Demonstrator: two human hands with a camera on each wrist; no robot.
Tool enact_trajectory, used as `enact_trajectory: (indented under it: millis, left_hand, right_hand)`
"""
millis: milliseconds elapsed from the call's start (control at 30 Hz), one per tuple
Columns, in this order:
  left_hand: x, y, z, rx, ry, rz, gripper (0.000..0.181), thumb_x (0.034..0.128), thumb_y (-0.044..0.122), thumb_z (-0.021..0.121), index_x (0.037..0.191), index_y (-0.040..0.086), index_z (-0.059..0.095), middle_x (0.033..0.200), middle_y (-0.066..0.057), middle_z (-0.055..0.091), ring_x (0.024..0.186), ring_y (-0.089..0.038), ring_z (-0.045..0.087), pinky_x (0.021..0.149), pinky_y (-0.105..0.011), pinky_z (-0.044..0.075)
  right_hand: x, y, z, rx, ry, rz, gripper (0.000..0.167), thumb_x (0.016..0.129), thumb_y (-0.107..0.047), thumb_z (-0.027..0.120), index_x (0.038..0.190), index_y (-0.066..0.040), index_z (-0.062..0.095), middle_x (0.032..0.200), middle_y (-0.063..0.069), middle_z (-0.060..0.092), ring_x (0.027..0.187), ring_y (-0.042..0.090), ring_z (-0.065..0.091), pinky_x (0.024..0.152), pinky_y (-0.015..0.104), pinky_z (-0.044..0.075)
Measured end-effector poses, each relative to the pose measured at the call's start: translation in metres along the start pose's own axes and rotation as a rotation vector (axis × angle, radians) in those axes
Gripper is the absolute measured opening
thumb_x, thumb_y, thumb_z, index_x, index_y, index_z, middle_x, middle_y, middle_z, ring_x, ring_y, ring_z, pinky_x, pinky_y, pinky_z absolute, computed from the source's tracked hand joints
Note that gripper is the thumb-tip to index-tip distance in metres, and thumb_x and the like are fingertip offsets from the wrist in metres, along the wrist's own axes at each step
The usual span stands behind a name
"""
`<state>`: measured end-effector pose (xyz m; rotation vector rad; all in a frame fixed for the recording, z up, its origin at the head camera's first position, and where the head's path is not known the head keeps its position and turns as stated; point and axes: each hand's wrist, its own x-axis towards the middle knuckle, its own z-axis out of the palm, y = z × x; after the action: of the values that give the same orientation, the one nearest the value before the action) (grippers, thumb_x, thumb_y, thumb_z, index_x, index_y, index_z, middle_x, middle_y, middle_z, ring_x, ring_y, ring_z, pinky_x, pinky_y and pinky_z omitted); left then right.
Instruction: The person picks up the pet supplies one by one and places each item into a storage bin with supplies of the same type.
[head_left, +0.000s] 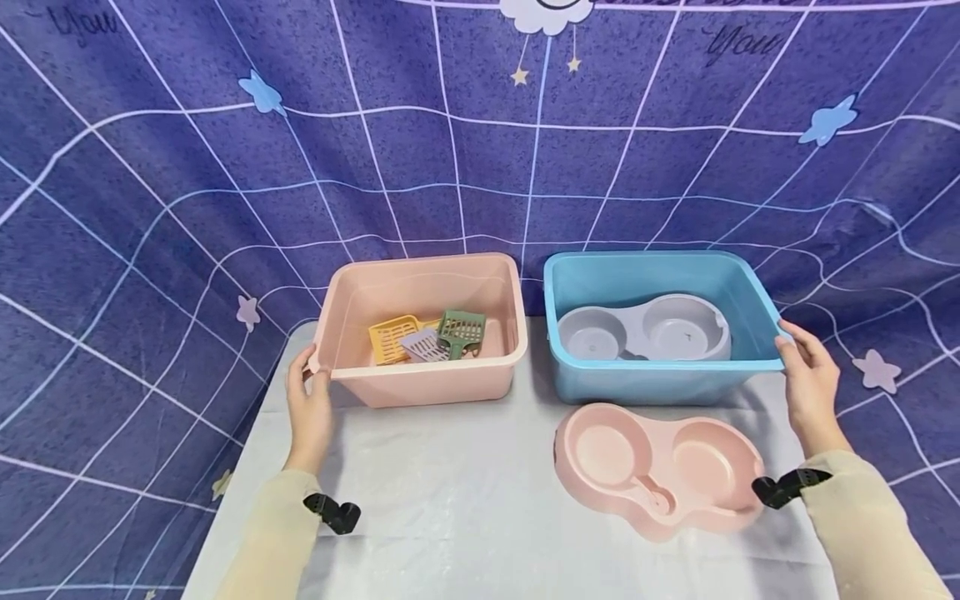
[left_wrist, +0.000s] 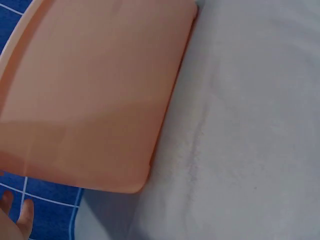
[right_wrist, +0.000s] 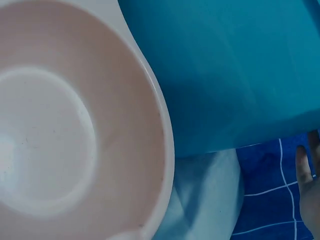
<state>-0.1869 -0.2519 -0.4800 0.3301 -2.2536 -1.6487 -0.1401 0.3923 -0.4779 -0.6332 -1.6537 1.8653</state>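
Observation:
My left hand (head_left: 309,417) touches the left front corner of a pink plastic bin (head_left: 427,387), fingers and thumb spread at its rim. In the left wrist view its fingertips (left_wrist: 26,216) show just below the bin's wall. Inside lie several slotted litter scoops: a yellow one (head_left: 390,340), a pale purple one (head_left: 424,345) and a green one (head_left: 461,329). My right hand (head_left: 813,387) has its fingers against the right rim of a blue bin (head_left: 645,385). That bin holds a grey double pet bowl (head_left: 678,329). A pink double pet bowl (head_left: 663,475) lies in front of it.
Both bins stand side by side, with a narrow gap between them, at the back of a table under a white cover (head_left: 442,492). A blue curtain (head_left: 480,167) with white grid lines hangs behind and at both sides. Each wrist wears a black strap.

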Motion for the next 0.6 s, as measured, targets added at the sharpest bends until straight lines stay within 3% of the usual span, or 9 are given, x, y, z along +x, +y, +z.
enact_trajectory:
  millis: [100,267,367,467,600]
  left_hand:
    - [-0.003,0.002,-0.001,0.027,0.033,0.046,0.043,0.1038,0.020,0.042,0.146,0.016,0.045,0.144,-0.003,0.038,0.128,-0.018,0.033,0.098,-0.031,0.032]
    - [-0.011,0.007,-0.002,0.082,0.189,0.147,0.032,0.1013,0.013,0.050,0.131,0.010,0.060,0.129,-0.009,0.050,0.119,-0.015,0.041,0.086,-0.022,0.032]
    - [-0.015,0.012,-0.001,0.022,0.260,0.186,0.027,0.0999,0.008,0.050,0.123,0.006,0.064,0.121,-0.008,0.057,0.110,-0.009,0.045,0.083,-0.021,0.033]
    - [-0.019,0.018,-0.002,-0.092,0.269,0.241,0.024,0.1014,0.005,0.047,0.118,-0.001,0.063,0.113,-0.006,0.063,0.101,-0.008,0.052,0.081,-0.022,0.036]
    - [-0.026,0.026,-0.002,-0.203,0.215,0.306,0.023,0.1025,0.001,0.045,0.115,-0.013,0.058,0.105,-0.010,0.064,0.091,-0.012,0.057,0.077,-0.023,0.040]
  right_hand:
    - [-0.001,-0.001,0.000,-0.002,0.005,0.037,0.030,0.095,-0.012,0.066,0.123,-0.017,0.071,0.099,-0.010,0.068,0.089,0.005,0.058,0.068,0.009,0.045]
    - [-0.002,-0.004,-0.002,0.035,-0.008,0.054,0.032,0.096,-0.015,0.066,0.127,-0.015,0.069,0.103,-0.008,0.066,0.096,0.008,0.058,0.070,0.010,0.048]
    - [-0.002,-0.004,-0.003,0.041,-0.011,0.031,0.030,0.096,-0.015,0.065,0.125,-0.015,0.070,0.103,-0.007,0.067,0.094,0.007,0.058,0.069,0.010,0.048]
    - [-0.001,-0.003,-0.003,0.015,-0.007,0.003,0.027,0.096,-0.014,0.065,0.123,-0.015,0.071,0.098,-0.008,0.068,0.087,0.006,0.057,0.065,0.010,0.046]
    - [0.000,0.000,-0.003,0.003,-0.005,-0.006,0.026,0.096,-0.012,0.064,0.120,-0.015,0.073,0.093,-0.007,0.069,0.082,0.006,0.057,0.063,0.011,0.046]
